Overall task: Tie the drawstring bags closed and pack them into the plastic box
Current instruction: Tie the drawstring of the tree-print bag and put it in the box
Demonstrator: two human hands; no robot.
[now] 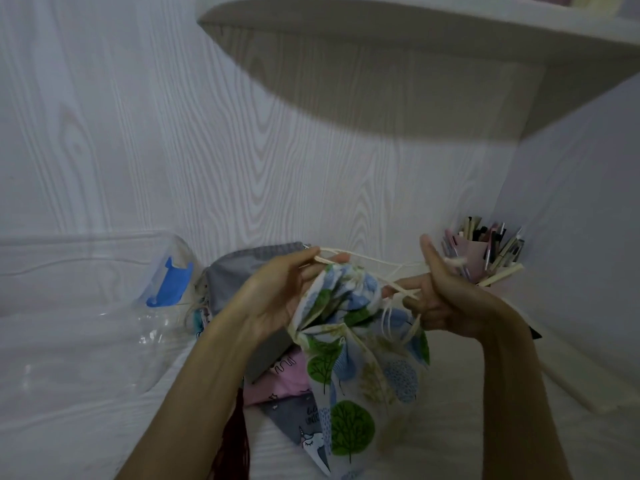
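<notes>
Tree-print bag (360,372) in green and blue, cream drawstring (367,261), grey bag (256,268), blue box latch (169,285)

Matt printed cloth bag (349,386), glossy clear plastic box (104,327), wood-grain wall (173,133)

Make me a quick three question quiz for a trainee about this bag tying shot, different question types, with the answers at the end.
1. True or false: the tree-print drawstring bag already lies inside the clear plastic box.
2. Multiple choice: the right hand grips A) a pen, B) the cream drawstring cord, C) the box's blue latch.
3. Fill in: the pink pen holder stands behind the ___ hand.

Key: 1 false, both hands hold it up over the table and the left hand pinches the cord at its gathered neck. 2 B. 3 right.
</notes>
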